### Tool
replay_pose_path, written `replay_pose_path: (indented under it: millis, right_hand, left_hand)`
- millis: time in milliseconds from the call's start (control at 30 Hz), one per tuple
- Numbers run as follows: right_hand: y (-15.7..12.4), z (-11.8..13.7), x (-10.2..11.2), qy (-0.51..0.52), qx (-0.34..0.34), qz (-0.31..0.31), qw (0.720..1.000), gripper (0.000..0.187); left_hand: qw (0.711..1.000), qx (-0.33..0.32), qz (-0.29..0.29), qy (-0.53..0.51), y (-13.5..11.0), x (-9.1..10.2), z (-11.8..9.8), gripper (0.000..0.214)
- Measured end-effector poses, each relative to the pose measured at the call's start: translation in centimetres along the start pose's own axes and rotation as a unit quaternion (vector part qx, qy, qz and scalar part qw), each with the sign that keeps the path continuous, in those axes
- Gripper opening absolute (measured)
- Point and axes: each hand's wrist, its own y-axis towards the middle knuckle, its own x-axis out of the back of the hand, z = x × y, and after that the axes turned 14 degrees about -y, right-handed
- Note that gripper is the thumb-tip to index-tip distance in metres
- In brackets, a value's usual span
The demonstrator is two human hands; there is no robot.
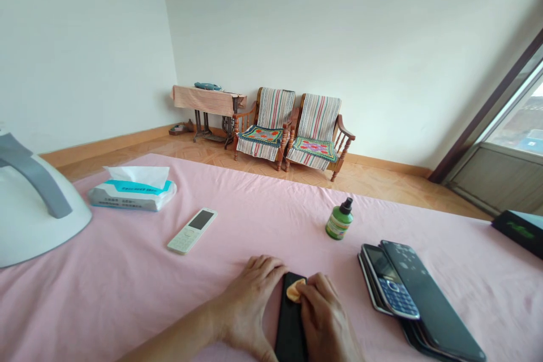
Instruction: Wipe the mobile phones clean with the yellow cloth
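A slim black phone (pixel 292 317) lies on the pink cloth in front of me, long side pointing away. My left hand (pixel 250 305) grips it from the left, fingertips at its far corner and thumb low along its near left edge. Pinched in my right hand (pixel 326 317) is a small orange cloth (pixel 296 291), pressed against the upper part of the phone. The right fingers cover part of the cloth and the phone's right edge.
Left of my hands are a white keypad phone (pixel 193 231), a tissue pack (pixel 133 188) and a white appliance with a grey handle (pixel 38 203). Right are a green spray bottle (pixel 339 219), stacked phones (pixel 428 288) and a dark box (pixel 517 232). Two chairs (pixel 292 130) stand beyond.
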Motion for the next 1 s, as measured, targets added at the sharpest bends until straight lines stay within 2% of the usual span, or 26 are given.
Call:
replay_pose_path:
  millis: [233, 367, 533, 667, 833, 1000]
  right_hand:
    - [-0.3, 0.0, 0.3, -0.001, -0.003, -0.002, 1.0, 0.022]
    - [-0.2, 0.0, 0.4, -0.01, -0.006, 0.011, 1.0, 0.021]
    - [0.2, 0.6, 0.6, -0.003, -0.029, -0.003, 1.0, 0.023]
    - [0.5, 0.6, 1.1, 0.019, -0.019, 0.027, 0.999, 0.024]
    - [0.6, 0.5, 1.3, 0.032, -0.032, 0.016, 0.999, 0.025]
    - [0.3, 0.3, 1.1, 0.028, -0.024, 0.041, 0.998, 0.024]
  left_hand:
    - [1.0, 0.006, -0.007, -0.011, -0.1, 0.0, -0.2, 0.116]
    - [1.0, 0.014, 0.015, -0.009, 0.0, 0.2, -0.5, 0.116]
    - [0.999, 0.033, 0.032, -0.001, 0.3, 0.5, -0.5, 0.12]
    - [0.999, 0.036, 0.034, -0.006, 0.4, 0.5, -0.4, 0.12]
    - [0.999, 0.031, 0.031, -0.014, 0.3, 0.4, -0.3, 0.118]
    - [0.999, 0.029, 0.025, -0.007, 0.4, 0.6, -0.9, 0.118]
